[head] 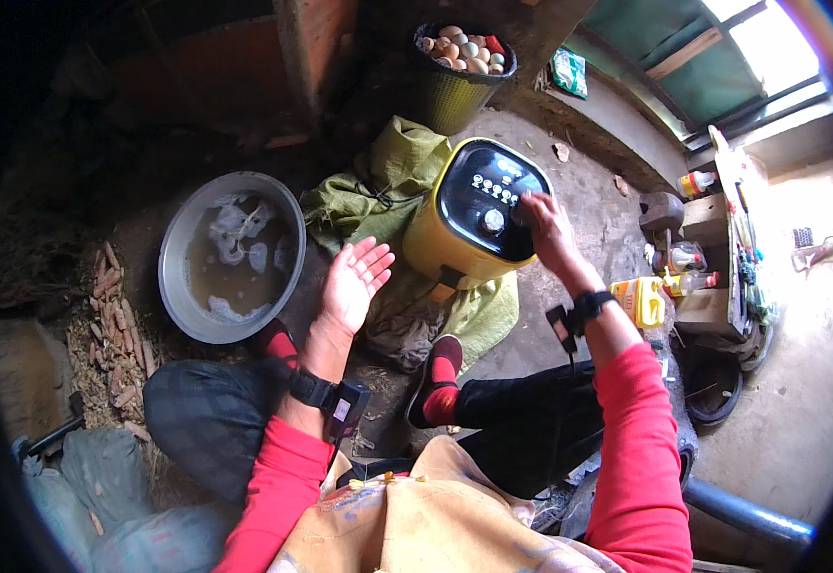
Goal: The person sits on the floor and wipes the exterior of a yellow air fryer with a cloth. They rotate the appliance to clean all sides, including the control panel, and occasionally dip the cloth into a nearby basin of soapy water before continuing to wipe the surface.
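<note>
A yellow air fryer [427, 233] with a glossy black top panel [470, 222] stands on a green woven sack before me. The panel carries a row of white icons and a silver knob [493, 221]. My right hand [549, 228] is at the panel's right side, its fingers bent over the edge near the icons. Whether the fingertips touch the panel or hold something small is unclear. My left hand [355, 283] is held palm up with fingers apart, holding nothing, between the fryer and a metal basin [173, 286] of murky, foamy water.
A yellow bin [452, 100] of eggs [468, 50] stands behind the fryer. Corn cobs [112, 308] lie left of the basin. On the right are a yellow jug [642, 301], several bottles [688, 283] and a low shelf [706, 315]. The green sack [416, 154] spreads around the fryer.
</note>
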Motion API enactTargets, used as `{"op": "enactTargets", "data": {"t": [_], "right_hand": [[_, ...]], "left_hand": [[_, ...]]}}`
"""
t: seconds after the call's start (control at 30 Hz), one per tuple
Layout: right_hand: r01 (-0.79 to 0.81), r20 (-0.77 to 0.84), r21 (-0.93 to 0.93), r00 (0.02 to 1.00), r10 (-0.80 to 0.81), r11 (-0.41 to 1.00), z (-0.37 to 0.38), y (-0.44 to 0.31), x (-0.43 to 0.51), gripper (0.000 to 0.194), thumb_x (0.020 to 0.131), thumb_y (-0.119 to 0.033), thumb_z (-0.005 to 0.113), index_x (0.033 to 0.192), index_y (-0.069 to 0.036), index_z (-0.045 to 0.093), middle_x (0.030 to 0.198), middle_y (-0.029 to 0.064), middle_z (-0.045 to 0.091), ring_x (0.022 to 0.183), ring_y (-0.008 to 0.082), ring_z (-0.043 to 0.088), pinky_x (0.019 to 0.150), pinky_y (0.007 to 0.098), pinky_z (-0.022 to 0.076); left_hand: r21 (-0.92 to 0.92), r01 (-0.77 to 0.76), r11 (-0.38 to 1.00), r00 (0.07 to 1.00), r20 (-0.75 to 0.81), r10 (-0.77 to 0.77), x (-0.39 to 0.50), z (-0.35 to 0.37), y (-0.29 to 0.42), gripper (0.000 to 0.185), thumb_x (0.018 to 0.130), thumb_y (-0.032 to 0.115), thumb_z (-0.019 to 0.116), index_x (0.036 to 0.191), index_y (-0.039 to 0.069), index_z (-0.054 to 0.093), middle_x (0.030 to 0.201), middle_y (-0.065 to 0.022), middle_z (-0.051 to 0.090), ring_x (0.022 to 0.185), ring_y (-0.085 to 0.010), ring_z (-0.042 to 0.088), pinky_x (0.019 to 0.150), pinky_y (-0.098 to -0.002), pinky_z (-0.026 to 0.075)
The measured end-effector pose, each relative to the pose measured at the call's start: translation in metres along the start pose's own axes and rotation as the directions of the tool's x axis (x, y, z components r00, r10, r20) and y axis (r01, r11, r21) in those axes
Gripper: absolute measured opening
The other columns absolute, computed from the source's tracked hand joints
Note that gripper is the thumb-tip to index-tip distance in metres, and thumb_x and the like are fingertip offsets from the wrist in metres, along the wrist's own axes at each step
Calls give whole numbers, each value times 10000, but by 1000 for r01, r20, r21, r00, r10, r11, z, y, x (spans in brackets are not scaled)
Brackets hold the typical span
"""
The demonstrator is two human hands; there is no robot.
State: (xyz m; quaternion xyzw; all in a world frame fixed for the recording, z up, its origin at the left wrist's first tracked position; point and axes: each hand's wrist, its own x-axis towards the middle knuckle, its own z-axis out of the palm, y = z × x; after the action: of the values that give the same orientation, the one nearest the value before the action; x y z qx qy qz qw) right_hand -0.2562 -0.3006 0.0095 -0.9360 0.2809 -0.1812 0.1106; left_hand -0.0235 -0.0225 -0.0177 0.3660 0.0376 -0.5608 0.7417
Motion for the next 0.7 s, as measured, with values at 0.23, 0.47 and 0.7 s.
{"op": "enactTargets", "data": {"t": [0.23, 0.47, 0.7], "right_hand": [[-71, -79, 11, 994, 72, 997, 23, -80, -47, 318, 913, -90, 548, 1230, -74, 555, 1279, 212, 517, 1149, 392, 499, 981, 435, 434], [-141, 24, -40, 990, 142, 989, 5, -112, -58, 486, 784, 68, 496, 1247, -73, 537, 1270, 186, 507, 1169, 380, 492, 981, 446, 437], [-300, -17, -46, 954, 300, 953, 6, -63, -22, 260, 942, -198, 479, 1148, -77, 582, 1121, 176, 561, 1064, 364, 524, 895, 438, 453]], "left_hand": [[5, -3, 1000, 998, 69, 3, -6, 20, -1, 485, 998, 404, 401, 1298, 36, 497, 1272, -156, 579, 1151, -263, 571, 975, -396, 451], [-2, -28, 1000, 996, 88, 28, -27, 31, 13, 445, 1018, 357, 373, 1284, 28, 509, 1284, -174, 570, 1174, -287, 562, 998, -419, 451], [-39, -58, 998, 991, 115, 62, -41, 24, 27, 431, 1013, 345, 386, 1265, 26, 530, 1264, -173, 587, 1163, -288, 573, 986, -424, 462]]}}
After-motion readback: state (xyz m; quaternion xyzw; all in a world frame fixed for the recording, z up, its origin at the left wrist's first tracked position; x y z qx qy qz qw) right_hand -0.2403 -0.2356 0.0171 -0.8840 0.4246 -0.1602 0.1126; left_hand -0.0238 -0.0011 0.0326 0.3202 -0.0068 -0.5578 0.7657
